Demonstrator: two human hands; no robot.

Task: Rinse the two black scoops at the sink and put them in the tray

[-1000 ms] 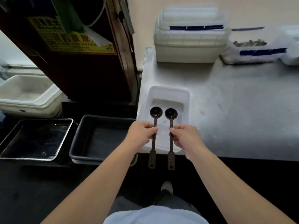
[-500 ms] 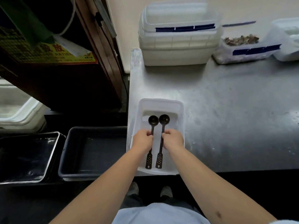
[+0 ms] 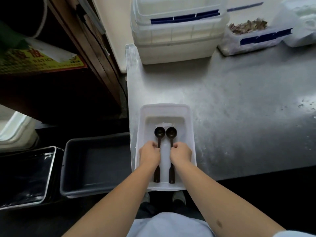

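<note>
Two black long-handled scoops lie side by side inside a white plastic tray (image 3: 190, 132) at the steel counter's front left corner. My left hand (image 3: 149, 154) is closed around the handle of the left scoop (image 3: 159, 132). The right scoop (image 3: 171, 132) has my right hand (image 3: 181, 154) closed on its handle. Both bowls point away from me and face up. The handle ends show below my hands, low against the tray floor; whether they rest on it I cannot tell.
The steel counter (image 3: 239, 108) stretches right, with stacked white bins (image 3: 177, 31) and a tub of dried bits (image 3: 253, 36) at the back. Left of the counter, lower down, sit a grey tub (image 3: 92, 165) and a metal pan (image 3: 25, 177). A dark wooden cabinet (image 3: 59, 93) stands at left.
Both hands moved forward and down with the scoops, from over the tray's near edge to fully inside the tray. The scoops came closer together.
</note>
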